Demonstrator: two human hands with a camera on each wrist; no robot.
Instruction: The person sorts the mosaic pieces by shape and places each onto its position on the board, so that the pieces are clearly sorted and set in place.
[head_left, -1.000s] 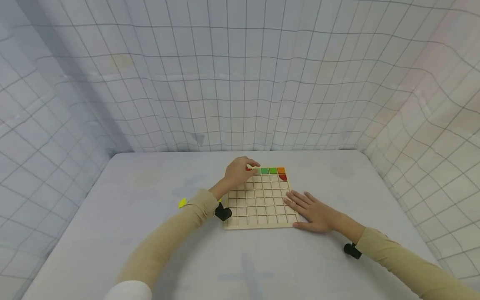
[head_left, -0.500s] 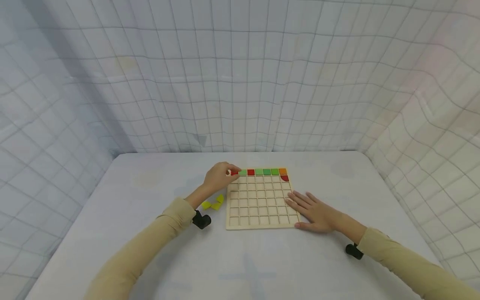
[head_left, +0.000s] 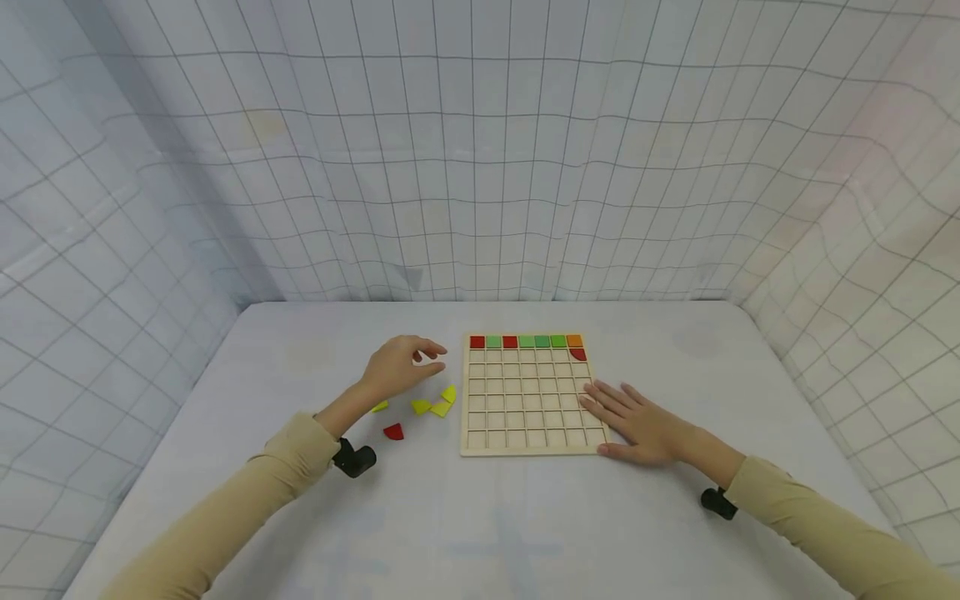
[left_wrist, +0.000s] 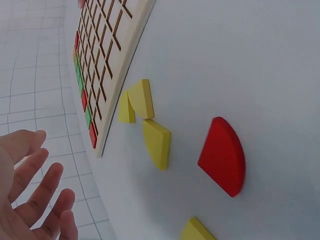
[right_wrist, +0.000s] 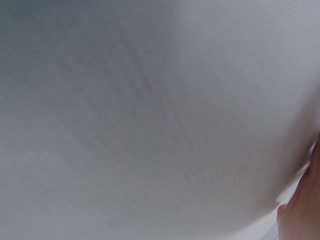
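A pale wooden grid board [head_left: 525, 402] lies on the table. Its far row holds red, green and orange tiles, among them a red square [head_left: 477, 342] in the left corner and an orange square [head_left: 574, 340] at the right. Below the orange one sits a red quarter-circle tile [head_left: 578, 354]. My left hand [head_left: 401, 367] hovers left of the board, fingers loosely bent, holding nothing. Under and near it lie several yellow pieces [left_wrist: 157, 142] and a red quarter-circle piece [left_wrist: 225, 159]. My right hand [head_left: 641, 427] rests flat, fingers spread over the board's right edge.
The white table [head_left: 480, 525] is bounded at the back and sides by a white grid-patterned curtain [head_left: 480, 167]. A black wrist camera [head_left: 354, 458] hangs under the left wrist, another [head_left: 718, 502] under the right.
My left hand has moved left along the far row and off the board, uncovering the corner tiles. The loose red piece now shows beside the yellow ones. My right hand stays on the board edge.
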